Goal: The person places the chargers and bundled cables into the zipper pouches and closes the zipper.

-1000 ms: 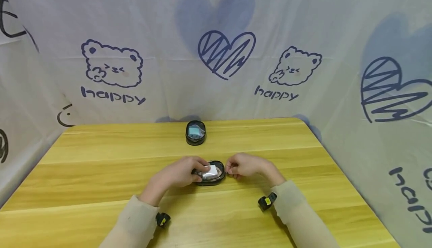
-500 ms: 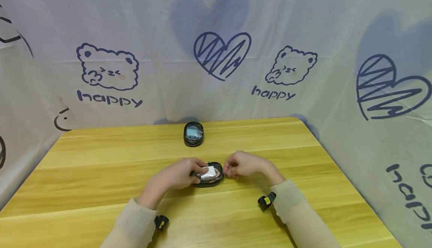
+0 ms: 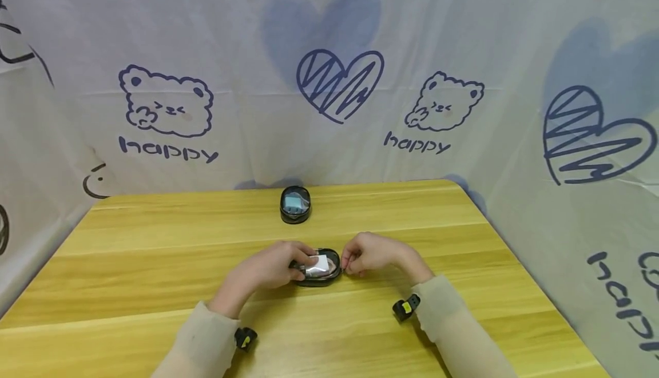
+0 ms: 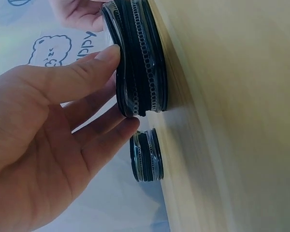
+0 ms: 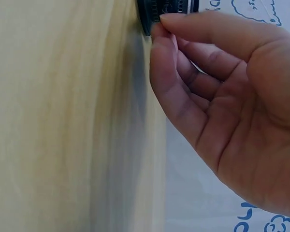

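Note:
A small oval zippered case, black with a clear top, lies on the table before me. Through its top show a white item and what looks like a coiled pale cable. My left hand grips the case's left end, thumb on the upper edge and fingers along the far side; zipper teeth run round the side in the left wrist view. At the right end, my right hand pinches a small dark piece, apparently the zipper pull, mostly hidden by thumb and forefinger.
A second oval zippered case with a light blue item inside stands farther back, near the table's rear edge. Wood-grain table spreads on both sides. A pale printed cloth hangs behind and at the sides.
The view has shifted slightly. Both hands keep their places at the case's two ends, and the right fingers have shifted only slightly.

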Available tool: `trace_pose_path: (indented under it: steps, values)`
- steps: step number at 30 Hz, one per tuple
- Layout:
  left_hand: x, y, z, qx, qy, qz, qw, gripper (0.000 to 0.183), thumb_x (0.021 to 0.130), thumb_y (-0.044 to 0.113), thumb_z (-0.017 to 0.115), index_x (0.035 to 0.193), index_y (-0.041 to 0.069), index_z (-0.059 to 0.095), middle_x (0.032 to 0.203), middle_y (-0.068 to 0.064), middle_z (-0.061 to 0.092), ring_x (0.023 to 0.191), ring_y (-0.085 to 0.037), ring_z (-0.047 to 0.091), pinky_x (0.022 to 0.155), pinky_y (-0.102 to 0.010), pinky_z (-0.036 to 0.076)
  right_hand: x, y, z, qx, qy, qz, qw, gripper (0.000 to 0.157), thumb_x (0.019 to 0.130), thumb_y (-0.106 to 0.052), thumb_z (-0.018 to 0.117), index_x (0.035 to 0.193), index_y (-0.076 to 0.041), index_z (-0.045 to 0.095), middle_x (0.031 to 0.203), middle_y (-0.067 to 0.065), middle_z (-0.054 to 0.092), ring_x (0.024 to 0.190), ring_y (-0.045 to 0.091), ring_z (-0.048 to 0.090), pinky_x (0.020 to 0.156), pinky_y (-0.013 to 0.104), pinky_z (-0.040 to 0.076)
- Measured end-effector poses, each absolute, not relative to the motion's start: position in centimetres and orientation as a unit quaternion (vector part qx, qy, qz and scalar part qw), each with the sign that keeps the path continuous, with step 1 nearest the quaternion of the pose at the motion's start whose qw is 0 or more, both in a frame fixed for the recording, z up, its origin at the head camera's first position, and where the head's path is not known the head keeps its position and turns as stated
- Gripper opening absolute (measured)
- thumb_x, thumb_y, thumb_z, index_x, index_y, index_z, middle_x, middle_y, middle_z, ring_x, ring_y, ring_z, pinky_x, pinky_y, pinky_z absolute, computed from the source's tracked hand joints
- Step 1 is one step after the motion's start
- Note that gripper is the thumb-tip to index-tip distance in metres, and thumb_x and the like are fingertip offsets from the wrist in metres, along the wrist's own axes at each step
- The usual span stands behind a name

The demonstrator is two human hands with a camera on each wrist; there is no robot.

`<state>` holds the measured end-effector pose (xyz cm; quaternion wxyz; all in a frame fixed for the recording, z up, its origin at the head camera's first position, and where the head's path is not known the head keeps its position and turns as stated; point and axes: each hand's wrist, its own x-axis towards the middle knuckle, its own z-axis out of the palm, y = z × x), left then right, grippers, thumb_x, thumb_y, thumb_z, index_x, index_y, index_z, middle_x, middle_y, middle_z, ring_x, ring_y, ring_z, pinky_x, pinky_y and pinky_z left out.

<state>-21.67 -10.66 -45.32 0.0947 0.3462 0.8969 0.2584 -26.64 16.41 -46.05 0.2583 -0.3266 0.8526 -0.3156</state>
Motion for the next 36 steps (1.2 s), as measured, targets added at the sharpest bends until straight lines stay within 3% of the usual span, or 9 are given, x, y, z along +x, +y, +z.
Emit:
trace_pose_path:
  steps: [9,15,20,28,36]
  values:
    - [-21.6,-11.0,-44.9,0.345,0.901,0.245,0.091,0.036,0.093,0.011,0.079,0.127,0.000,0.074,0.133,-0.016,0.066,0.124,-0.037,0.062,0.107,-0.050,0.051,-26.9,16.2,-46.6,-0.337,0.873,-0.302,0.182,0.007,0.096,-0.004,0.071,0.094,-0.009,0.076,0.082,-0.005,0.070,0.070,0.006,0.061,0.065,0.023,0.054]
    - [-21.7,-11.1,-45.0,0.368,0.898,0.238,0.042,0.029,0.092,0.013,0.080,0.118,0.001,0.077,0.124,-0.013,0.069,0.114,-0.031,0.066,0.100,-0.046,0.056,-26.8,15.6,-47.0,-0.327,0.881,-0.311,0.145,0.005,0.096,-0.003,0.072,0.094,-0.006,0.076,0.079,-0.003,0.069,0.068,0.005,0.058,0.065,0.021,0.052]
    - [-21.9,-10.7,-45.5,0.391,0.894,0.220,0.019,0.033,0.091,0.011,0.081,0.122,0.003,0.076,0.132,-0.012,0.066,0.118,-0.030,0.064,0.098,-0.043,0.057,-26.6,15.2,-47.2,-0.318,0.888,-0.309,0.119,0.006,0.096,-0.006,0.073,0.092,-0.009,0.076,0.083,-0.004,0.070,0.071,0.006,0.057,0.065,0.021,0.049]
    - [-21.9,-10.5,-45.8,0.391,0.892,0.223,0.032,0.031,0.094,0.008,0.078,0.124,0.003,0.076,0.137,-0.015,0.064,0.122,-0.033,0.064,0.098,-0.045,0.057,-26.6,15.2,-47.3,-0.302,0.895,-0.309,0.114,0.008,0.097,-0.006,0.073,0.091,-0.012,0.076,0.083,-0.006,0.070,0.072,0.007,0.058,0.063,0.022,0.049]
    - [-21.8,-10.6,-45.7,0.380,0.894,0.234,0.043,0.034,0.095,0.006,0.076,0.129,0.004,0.074,0.141,-0.016,0.062,0.125,-0.036,0.062,0.102,-0.047,0.055,-26.6,15.2,-46.7,-0.312,0.890,-0.306,0.134,0.005,0.096,-0.006,0.075,0.091,-0.007,0.076,0.084,-0.003,0.071,0.072,0.007,0.060,0.064,0.022,0.052]
